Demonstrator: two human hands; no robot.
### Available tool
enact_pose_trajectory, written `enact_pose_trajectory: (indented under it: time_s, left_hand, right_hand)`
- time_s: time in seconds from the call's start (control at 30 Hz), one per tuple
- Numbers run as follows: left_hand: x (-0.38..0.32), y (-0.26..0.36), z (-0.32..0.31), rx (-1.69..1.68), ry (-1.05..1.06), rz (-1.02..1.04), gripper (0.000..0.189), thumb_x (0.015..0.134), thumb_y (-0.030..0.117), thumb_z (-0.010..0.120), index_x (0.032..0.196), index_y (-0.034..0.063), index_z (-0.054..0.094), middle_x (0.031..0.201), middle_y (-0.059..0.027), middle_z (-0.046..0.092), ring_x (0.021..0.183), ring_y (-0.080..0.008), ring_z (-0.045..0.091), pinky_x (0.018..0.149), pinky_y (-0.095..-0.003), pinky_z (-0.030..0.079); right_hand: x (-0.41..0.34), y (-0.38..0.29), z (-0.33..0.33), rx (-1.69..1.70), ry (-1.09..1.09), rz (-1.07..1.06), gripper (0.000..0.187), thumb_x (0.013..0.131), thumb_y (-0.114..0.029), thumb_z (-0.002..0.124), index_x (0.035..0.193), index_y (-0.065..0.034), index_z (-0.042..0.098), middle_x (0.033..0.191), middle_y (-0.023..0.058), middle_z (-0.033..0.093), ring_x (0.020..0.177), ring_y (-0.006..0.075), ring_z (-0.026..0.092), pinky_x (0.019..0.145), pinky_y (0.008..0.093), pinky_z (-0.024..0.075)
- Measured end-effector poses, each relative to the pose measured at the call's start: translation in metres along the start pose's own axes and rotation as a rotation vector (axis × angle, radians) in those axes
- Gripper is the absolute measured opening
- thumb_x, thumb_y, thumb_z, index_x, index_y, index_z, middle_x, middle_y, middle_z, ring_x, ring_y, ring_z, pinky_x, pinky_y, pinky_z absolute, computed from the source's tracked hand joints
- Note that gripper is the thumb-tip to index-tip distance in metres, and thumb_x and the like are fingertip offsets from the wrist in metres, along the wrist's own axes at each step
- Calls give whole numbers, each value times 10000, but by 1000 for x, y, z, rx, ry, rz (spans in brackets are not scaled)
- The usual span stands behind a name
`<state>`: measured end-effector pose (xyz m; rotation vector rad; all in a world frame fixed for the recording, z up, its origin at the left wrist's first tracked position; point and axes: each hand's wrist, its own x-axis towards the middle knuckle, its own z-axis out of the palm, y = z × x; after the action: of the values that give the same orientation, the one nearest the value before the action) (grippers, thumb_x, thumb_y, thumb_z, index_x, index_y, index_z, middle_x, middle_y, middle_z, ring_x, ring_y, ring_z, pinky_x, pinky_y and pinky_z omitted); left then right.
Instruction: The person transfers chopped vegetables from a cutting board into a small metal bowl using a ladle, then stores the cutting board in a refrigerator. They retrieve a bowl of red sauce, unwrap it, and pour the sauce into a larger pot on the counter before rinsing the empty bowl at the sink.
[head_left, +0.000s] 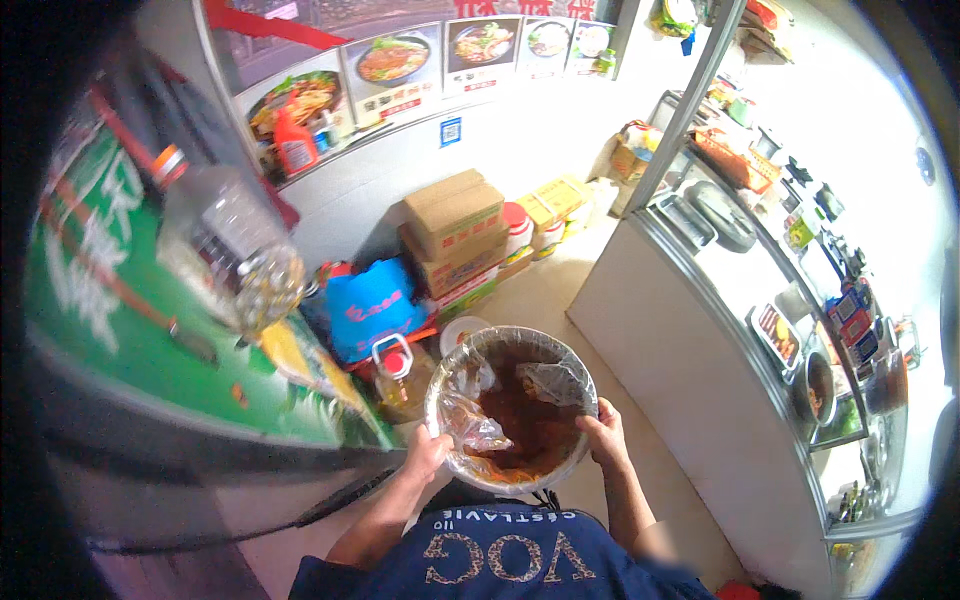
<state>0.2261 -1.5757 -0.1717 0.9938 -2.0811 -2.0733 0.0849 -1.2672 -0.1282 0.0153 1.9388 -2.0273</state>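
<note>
A wide round container (517, 409) is held in front of my body by both hands. Clear plastic film (555, 382) covers its rim and clings in wrinkles on the inside. Dark reddish-brown liquid (517, 427) fills part of it, with an orange layer along the near edge. My left hand (430, 452) grips the rim on the left, and my right hand (604, 433) grips it on the right, thumb over the edge. The fingers beneath the rim are hidden.
Left stands a green surface (150, 300) with a large plastic bottle (229, 240). Beyond the container are an oil jug (401, 379), a blue bag (375, 307) and stacked cardboard boxes (457, 225). A glass-fronted counter (667, 337) with dishes runs along the right. Tiled floor (540, 300) lies between.
</note>
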Motion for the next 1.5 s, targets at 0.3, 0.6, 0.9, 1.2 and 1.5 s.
enact_pose_trajectory:
  time_s: [0.3, 0.6, 0.9, 1.2, 1.5]
  left_hand:
    - [186, 116, 101, 162, -85, 365, 273, 734, -2, 581, 995, 3, 502, 851, -88, 534, 757, -177, 528, 651, -349, 464]
    - [339, 206, 188, -173, -43, 239, 49, 995, 95, 495, 961, 61, 500, 865, 10, 505, 791, -59, 461, 701, -217, 398]
    - [466, 292, 231, -323, 195, 348, 190, 1051, 173, 450, 970, 51, 571, 901, 8, 563, 831, -77, 482, 757, -248, 410]
    - [633, 363, 262, -252, 223, 311, 240, 1059, 193, 431, 1009, 24, 596, 927, -21, 586, 870, -95, 515, 806, -261, 439]
    - [766, 429, 307, -148, 18, 288, 278, 1071, 217, 429, 1009, -1, 591, 900, -10, 563, 843, -87, 478, 769, -253, 409]
  right_hand:
    - [183, -48, -62, 59, 79, -55, 318, 741, -54, 623, 1051, 16, 623, 959, 42, 666, 845, 137, 609, 787, 291, 499]
    - [409, -106, -101, 77, -27, -25, 328, 743, -54, 616, 1061, 26, 618, 973, 59, 670, 867, 149, 612, 810, 294, 494]
    - [580, -174, -91, 228, -177, -54, 394, 760, -71, 613, 1141, 32, 615, 1032, 75, 686, 916, 170, 638, 856, 306, 500]
    - [717, -176, -77, 271, -55, -72, 367, 795, -8, 597, 1159, 39, 598, 1068, 57, 661, 953, 141, 610, 881, 290, 475]
    - [782, -200, -80, 273, 205, -68, 349, 798, -30, 599, 1145, 4, 596, 1036, 40, 660, 913, 121, 592, 848, 271, 468]
